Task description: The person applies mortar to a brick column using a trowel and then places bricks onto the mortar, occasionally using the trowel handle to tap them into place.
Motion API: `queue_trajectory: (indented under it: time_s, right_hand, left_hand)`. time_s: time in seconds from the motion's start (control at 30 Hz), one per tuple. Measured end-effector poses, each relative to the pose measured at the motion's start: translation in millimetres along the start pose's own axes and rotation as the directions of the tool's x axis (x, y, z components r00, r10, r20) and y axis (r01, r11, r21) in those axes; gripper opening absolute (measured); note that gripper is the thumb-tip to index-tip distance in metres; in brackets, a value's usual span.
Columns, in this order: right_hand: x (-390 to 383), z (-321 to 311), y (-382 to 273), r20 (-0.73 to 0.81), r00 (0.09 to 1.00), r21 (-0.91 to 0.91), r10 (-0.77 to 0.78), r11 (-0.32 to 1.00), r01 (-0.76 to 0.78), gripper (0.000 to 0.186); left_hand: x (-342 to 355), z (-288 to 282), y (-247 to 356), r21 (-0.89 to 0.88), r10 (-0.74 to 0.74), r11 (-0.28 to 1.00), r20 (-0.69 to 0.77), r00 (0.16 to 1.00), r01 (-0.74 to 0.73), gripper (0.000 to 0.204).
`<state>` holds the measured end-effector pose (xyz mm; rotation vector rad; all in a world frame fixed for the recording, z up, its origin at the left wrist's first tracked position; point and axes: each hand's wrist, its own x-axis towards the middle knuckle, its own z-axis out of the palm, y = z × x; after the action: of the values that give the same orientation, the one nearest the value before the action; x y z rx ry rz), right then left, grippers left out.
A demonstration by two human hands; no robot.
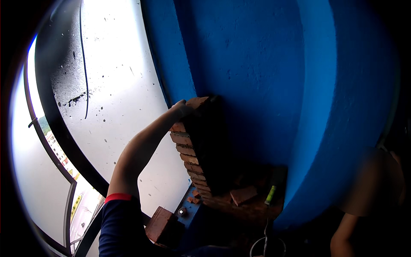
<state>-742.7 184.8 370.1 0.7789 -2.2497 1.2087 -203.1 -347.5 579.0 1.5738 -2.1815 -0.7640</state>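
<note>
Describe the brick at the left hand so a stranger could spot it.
Find the big blue wall, then the narrow column of reddish bricks beside the bright white panel. The brick is at the column's top; unlike those below, it has the left hand on it.

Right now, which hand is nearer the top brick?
Left: the left hand is at the left end of the top brick; the right hand can't be made out.

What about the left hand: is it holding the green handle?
No, the left hand is at the top of the brick column.
</note>
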Motion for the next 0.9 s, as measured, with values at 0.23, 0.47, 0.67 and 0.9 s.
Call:
queue_trajectory:
  time_s: [0.23,0.47,0.67,0.9]
  right_hand:
    - [40,31,52,-0.021,1.0,-0.213,0.008,0.977,-0.013,0.035]
    - [42,28,70,-0.048,0.998,-0.286,0.041,0.957,-0.053,0.038]
    - [44,45,84,-0.037,0.999,-0.255,0.026,0.966,-0.035,0.04]
    - [52,36,83,-0.004,0.991,-0.205,0.132,0.97,-0.13,0.045]
  left_hand:
    - [10,9,-8,0.082,-0.067,0.994,0.016,0.998,0.065,0.116]
    - [-28,10,21,0.189,-0.099,0.975,-0.081,0.992,0.113,0.13]
    - [28,4,-19,0.299,-0.118,0.944,-0.082,0.99,0.137,0.13]
    - [28,13,-15,0.258,-0.168,0.95,-0.062,0.984,0.178,0.129]
